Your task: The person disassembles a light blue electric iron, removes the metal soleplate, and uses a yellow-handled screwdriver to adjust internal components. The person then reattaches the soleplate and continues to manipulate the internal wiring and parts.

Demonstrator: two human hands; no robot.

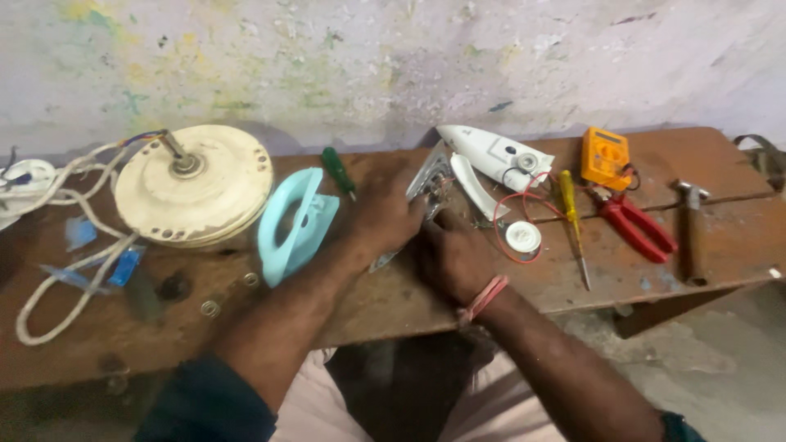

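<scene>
Metal iron soleplate [427, 184] mid-tabletop [393, 299], pinned under left hand [383, 214] and right hand [453, 255], both grips pressed onto it, risking a slip toward the red wire [501, 237] and snagging that loose lead.

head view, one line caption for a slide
Both hands, left hand and right hand, hold a metal iron soleplate on a wooden bench.
</scene>
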